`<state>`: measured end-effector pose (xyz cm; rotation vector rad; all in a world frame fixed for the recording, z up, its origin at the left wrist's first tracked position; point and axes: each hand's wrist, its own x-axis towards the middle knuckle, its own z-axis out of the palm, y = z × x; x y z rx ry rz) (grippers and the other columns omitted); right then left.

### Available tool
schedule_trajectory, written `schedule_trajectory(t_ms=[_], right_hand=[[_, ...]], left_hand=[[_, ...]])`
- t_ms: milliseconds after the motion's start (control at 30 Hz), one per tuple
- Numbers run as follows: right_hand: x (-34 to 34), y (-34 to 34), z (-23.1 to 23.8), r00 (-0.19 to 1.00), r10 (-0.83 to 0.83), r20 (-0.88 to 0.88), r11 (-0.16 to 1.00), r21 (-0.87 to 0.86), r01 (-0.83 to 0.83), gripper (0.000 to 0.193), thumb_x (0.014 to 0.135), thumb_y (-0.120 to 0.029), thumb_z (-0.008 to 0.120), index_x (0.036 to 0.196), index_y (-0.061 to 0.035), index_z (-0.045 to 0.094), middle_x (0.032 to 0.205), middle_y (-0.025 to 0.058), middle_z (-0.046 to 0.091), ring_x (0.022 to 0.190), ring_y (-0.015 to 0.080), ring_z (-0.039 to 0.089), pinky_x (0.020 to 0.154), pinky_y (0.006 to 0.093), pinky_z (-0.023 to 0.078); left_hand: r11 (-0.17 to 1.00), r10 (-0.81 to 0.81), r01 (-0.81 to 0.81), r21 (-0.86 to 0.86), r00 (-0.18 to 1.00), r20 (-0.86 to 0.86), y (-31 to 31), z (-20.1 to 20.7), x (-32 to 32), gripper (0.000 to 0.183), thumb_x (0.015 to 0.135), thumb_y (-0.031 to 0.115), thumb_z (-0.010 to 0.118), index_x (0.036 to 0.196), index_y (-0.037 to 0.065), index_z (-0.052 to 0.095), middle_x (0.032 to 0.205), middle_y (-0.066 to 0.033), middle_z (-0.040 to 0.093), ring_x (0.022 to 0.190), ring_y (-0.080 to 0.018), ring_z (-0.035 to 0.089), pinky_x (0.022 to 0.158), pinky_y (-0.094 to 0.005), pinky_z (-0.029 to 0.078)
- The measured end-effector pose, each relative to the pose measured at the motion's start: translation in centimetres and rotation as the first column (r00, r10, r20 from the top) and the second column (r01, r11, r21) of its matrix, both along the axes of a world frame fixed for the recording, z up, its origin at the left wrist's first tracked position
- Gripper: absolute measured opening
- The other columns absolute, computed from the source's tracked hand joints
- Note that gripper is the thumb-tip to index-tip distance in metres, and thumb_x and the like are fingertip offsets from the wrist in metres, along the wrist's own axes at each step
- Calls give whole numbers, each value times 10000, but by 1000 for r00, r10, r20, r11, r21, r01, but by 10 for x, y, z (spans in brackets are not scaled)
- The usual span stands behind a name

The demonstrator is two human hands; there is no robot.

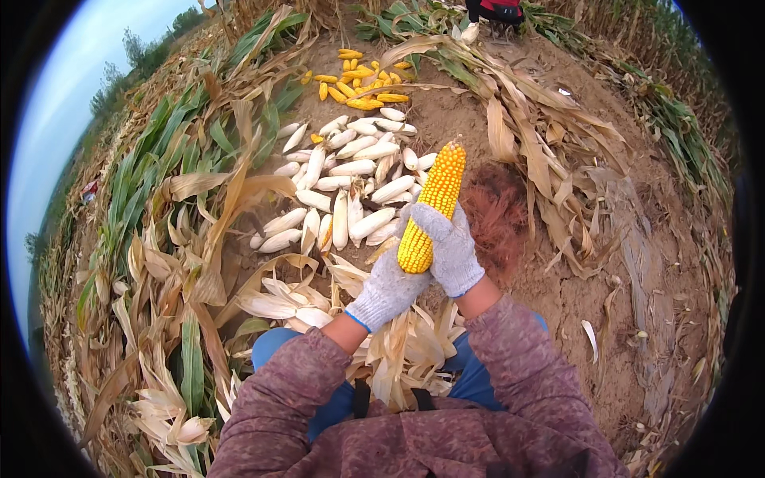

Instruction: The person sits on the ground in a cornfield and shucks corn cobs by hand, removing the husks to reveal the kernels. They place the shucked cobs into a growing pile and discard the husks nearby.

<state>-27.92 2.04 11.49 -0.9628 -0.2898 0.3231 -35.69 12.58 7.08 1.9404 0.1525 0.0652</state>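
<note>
A bare yellow corn cob is held up tilted in front of me, its tip pointing up and to the right. My right hand, in a grey-white knit glove, wraps round its middle from the right. At the cob's lower left, my left hand, gloved the same way, closes against it; its fingers are partly hidden behind the cob. Pale husks lie below my hands, between my knees. Just beyond my hands spreads a heap of ears in white husks.
Farther off lies a pile of husked yellow cobs. Dry stalks and leaves cover the left side; more stalks lie at right. Reddish corn silk rests on the bare soil. A person in red and black shows at the top edge.
</note>
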Motion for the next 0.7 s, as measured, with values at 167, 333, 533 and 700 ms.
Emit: schedule_trajectory(t_ms=[167, 333, 533, 700], right_hand=[[4, 1, -3, 987, 125, -98, 992, 45, -122, 342, 937, -214, 746, 1164, 4, 610, 893, 122, 702, 746, 251, 728, 682, 387, 628], [11, 0, -20, 939, 291, -181, 956, 35, -290, 409, 947, -275, 740, 1258, -50, 598, 1016, 107, 689, 827, 254, 730, 750, 414, 656], [7, 9, -29, 812, 424, -401, 895, 46, -444, 367, 950, -306, 743, 1173, -35, 635, 959, 114, 712, 782, 266, 736, 724, 428, 656], [-5, 17, -20, 883, 318, -345, 926, -89, -368, 396, 925, -306, 775, 1191, -41, 647, 923, 103, 708, 734, 246, 718, 667, 387, 631]], left_hand=[[985, -76, 81, 151, 996, -43, 8, 12, -6, 431, 893, 249, 788, 1236, 17, 665, 1069, -166, 760, 1013, -307, 752, 883, -416, 586], [948, -152, 143, 284, 988, 8, 16, 2, -19, 406, 943, 311, 736, 1216, 21, 657, 1074, -188, 747, 1020, -377, 730, 898, -467, 579], [749, -342, 332, 574, 935, -94, 32, -17, -36, 349, 997, 319, 676, 1204, 38, 662, 1072, -214, 730, 1015, -422, 713, 898, -498, 578], [852, -262, 302, 428, 953, -153, 35, 3, -47, 369, 1022, 320, 633, 1279, 56, 649, 1138, -240, 731, 1068, -441, 700, 935, -527, 564]])
